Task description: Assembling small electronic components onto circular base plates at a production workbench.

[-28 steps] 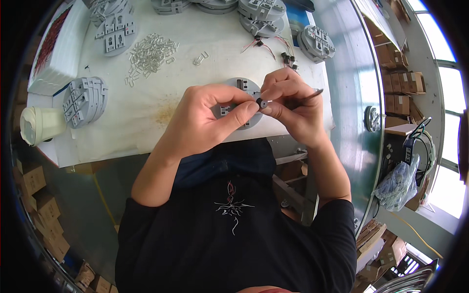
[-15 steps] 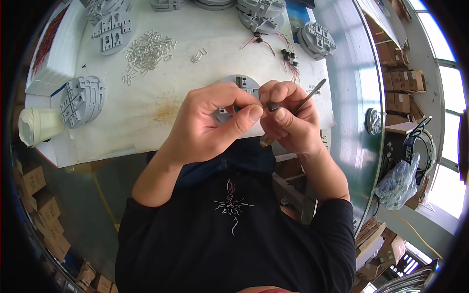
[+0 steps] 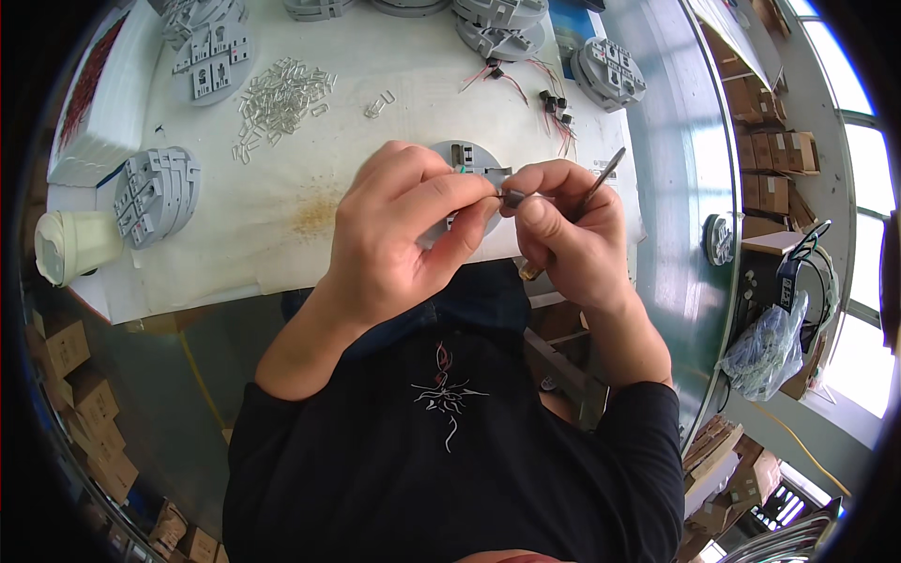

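Right hand (image 3: 574, 233) pinching black electrical component (image 3: 512, 198), gripping screwdriver (image 3: 606, 174) | left hand (image 3: 399, 216) pinched at 9 o'clock, on what unclear | likely adjusting; next wants steadiness

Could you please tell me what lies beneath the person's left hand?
Part of a round grey plate shows past the left hand, on the pale table. The hand covers much of its left side, so details there cannot be seen.

A screwdriver (image 3: 606, 176), workbench (image 3: 225, 220), grey round parts (image 3: 610, 75) and cartons (image 3: 771, 193) show a workshop.
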`<state>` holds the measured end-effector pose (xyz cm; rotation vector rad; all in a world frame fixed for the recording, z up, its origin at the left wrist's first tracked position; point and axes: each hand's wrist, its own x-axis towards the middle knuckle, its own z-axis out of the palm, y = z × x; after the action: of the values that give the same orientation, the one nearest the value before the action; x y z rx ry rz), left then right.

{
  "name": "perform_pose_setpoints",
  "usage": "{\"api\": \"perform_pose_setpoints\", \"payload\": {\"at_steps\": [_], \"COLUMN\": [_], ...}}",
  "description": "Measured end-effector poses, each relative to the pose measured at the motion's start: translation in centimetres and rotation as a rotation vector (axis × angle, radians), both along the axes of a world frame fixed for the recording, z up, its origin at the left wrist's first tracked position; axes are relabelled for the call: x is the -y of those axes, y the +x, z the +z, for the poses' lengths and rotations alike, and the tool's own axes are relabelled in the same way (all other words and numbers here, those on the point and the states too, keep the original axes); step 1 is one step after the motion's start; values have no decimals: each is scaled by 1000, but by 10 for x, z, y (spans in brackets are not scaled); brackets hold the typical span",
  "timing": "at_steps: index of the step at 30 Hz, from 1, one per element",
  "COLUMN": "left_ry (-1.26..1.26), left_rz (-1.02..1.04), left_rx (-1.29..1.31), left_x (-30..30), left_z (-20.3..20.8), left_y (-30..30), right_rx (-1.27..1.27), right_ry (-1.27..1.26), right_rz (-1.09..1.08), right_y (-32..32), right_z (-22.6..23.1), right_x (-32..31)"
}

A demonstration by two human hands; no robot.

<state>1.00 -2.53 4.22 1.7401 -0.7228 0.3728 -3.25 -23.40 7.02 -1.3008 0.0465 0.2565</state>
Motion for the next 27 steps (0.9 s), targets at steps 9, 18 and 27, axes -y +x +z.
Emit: {"api": "perform_pose_setpoints", "payload": {"at_steps": [9,18,27], "left_ry": [-278,207,576], "left_rz": [-268,-73,211], "left_rx": [-562,-351,58], "left_x": [2,-4,11], "left_z": [-1,-16,-38], "left_y": [-6,1,-9], "right_rx": [519,368,478], "right_ry": [-315,-740,-1200], "right_rz": [27,-39,87], "right_y": [4,5,8], "right_z": [-7,-18,-27], "right_x": [6,16,7]}}
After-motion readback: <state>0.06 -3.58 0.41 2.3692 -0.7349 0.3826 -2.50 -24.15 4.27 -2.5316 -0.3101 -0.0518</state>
